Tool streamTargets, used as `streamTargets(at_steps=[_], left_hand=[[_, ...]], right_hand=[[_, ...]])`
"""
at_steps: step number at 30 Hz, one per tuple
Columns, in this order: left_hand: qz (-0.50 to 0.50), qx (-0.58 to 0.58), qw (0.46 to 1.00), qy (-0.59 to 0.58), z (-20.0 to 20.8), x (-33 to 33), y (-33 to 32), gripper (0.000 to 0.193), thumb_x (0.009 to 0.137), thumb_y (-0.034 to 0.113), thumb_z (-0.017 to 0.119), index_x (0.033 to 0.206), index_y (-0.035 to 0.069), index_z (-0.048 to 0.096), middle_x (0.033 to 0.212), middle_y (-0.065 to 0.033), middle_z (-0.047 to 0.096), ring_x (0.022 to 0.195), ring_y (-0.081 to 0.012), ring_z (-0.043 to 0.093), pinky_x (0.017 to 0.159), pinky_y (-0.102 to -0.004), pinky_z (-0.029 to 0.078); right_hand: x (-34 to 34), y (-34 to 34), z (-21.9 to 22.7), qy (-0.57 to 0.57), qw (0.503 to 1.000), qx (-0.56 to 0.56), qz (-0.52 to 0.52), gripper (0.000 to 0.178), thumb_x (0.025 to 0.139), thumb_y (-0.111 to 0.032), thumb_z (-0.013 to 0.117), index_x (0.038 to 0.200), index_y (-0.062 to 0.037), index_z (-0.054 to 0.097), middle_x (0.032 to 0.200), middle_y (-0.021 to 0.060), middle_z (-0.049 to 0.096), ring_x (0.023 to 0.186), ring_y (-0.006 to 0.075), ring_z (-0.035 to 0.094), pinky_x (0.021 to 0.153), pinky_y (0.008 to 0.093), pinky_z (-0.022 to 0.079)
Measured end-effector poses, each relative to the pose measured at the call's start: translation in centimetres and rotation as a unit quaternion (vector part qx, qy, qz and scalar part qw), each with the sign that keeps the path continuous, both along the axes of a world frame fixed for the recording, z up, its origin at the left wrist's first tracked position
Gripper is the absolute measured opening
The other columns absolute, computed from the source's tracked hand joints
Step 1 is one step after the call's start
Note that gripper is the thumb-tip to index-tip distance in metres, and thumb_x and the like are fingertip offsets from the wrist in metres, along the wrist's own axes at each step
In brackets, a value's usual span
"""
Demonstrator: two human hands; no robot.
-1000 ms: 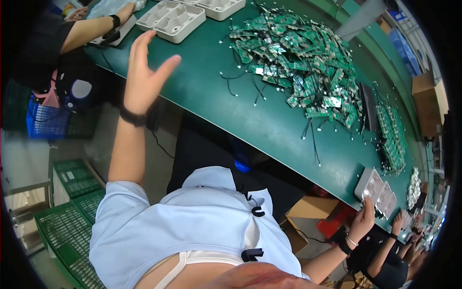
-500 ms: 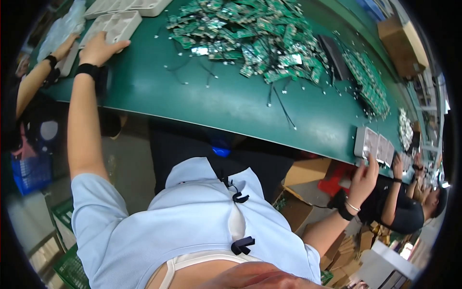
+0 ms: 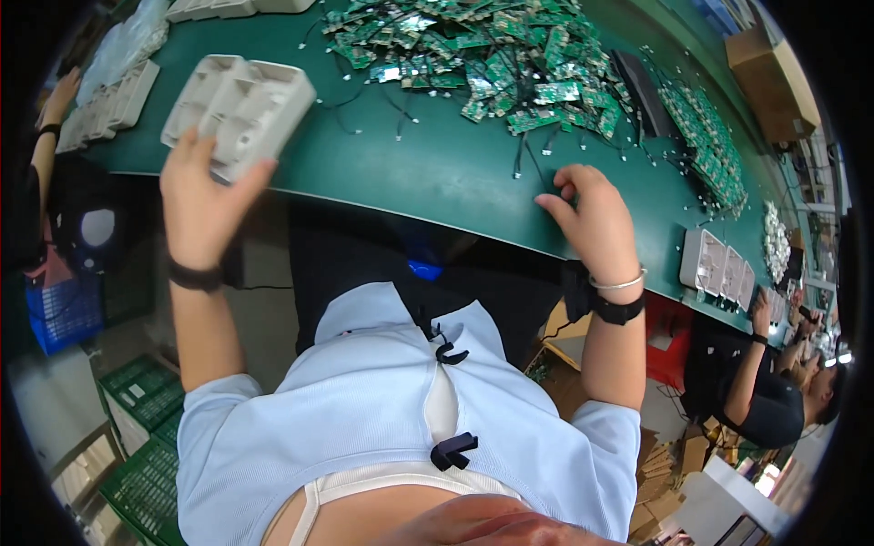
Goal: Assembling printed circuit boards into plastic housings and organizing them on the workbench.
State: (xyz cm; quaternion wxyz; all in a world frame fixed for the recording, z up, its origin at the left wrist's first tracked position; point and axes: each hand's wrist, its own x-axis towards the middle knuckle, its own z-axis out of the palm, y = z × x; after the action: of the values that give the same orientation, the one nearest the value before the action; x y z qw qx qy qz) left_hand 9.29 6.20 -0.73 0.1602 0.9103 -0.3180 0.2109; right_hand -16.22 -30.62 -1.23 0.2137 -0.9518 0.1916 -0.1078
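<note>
My left hand [image 3: 205, 205] grips the near edge of an off-white plastic housing [image 3: 296, 86] with several compartments and holds it over the table at the left. My right hand [image 3: 596, 214] is over the table's front part, fingers loosely curled and thumb apart. Nothing shows in its grasp. Just beyond its fingertips, thin black cables [image 3: 519, 162] with small white plugs trail from a big pile of green circuit boards [image 3: 546, 68]. Whether the right thumb touches a cable is not clear.
Other off-white housings [image 3: 114, 102] lie at the left, beside a clear plastic bag [image 3: 123, 50]. Another housing [image 3: 706, 259] sits at the right table edge. Stacked circuit boards [image 3: 701, 146] stand beyond a black strip [image 3: 640, 91]. A co-worker's hand [image 3: 62, 96] is at far left; another person [image 3: 774, 400] works at right.
My left hand has brought a housing from the far left nearer and to the right. My right hand has left the right-edge housing and moved left to the cables before the pile.
</note>
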Motion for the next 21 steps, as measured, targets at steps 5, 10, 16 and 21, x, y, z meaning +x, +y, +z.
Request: streamTargets(at_steps=[5, 10, 16, 21], left_hand=[[-0.039, 0.006, 0.999, 0.001, -0.8, -5.1, -1.5, 0.067, 0.068, 0.039, 0.091, 0.113, -0.005, 0.069, 0.133, -0.0297, 0.061, 0.12, -0.0464, 0.058, 0.105, -0.0542, 0.043], [-0.019, 0.02, 0.999, -0.036, -2.4, -5.4, -1.9, 0.066, 0.068, 0.041, 0.09, 0.113, -0.002, 0.067, 0.139, -0.0274, 0.057, 0.123, -0.0449, 0.055, 0.108, -0.055, 0.039], [-0.051, 0.001, 0.998, -0.043, -1.1, -5.8, -2.7, 0.065, 0.068, 0.036, 0.089, 0.115, -0.001, 0.065, 0.144, -0.0279, 0.052, 0.123, -0.0468, 0.055, 0.109, -0.055, 0.039], [-0.146, -0.077, 0.986, 0.011, 0.9, -7.4, -4.7, 0.066, 0.066, 0.03, 0.09, 0.12, 0.001, 0.064, 0.148, -0.0288, 0.048, 0.126, -0.0477, 0.053, 0.107, -0.0532, 0.042]], right_hand=[[-0.4, -1.4, 0.5, 0.098, 0.994, -0.04, 0.042, 0.014, 0.092, -0.009, 0.073, 0.098, 0.0008, 0.064, 0.088, 0.0094, 0.061, 0.075, 0.0213, 0.056, 0.069, 0.0361, 0.049], [-2.3, -3.7, 2.0, -0.046, 0.903, 0.415, 0.101, 0.009, 0.102, -0.008, 0.062, 0.11, -0.0043, 0.062, 0.098, 0.0053, 0.056, 0.083, 0.0164, 0.055, 0.072, 0.0324, 0.049], [-3.2, -2.6, 0.9, -0.222, 0.418, 0.88, 0.048, 0.012, 0.107, -0.008, 0.056, 0.119, -0.0072, 0.058, 0.107, 0.0036, 0.054, 0.091, 0.015, 0.054, 0.076, 0.0289, 0.049], [-2.3, 0.7, -1.0, -0.296, 0.288, 0.91, 0.04, 0.014, 0.108, -0.008, 0.054, 0.122, -0.0067, 0.057, 0.111, 0.004, 0.054, 0.095, 0.0157, 0.055, 0.078, 0.0279, 0.05]])
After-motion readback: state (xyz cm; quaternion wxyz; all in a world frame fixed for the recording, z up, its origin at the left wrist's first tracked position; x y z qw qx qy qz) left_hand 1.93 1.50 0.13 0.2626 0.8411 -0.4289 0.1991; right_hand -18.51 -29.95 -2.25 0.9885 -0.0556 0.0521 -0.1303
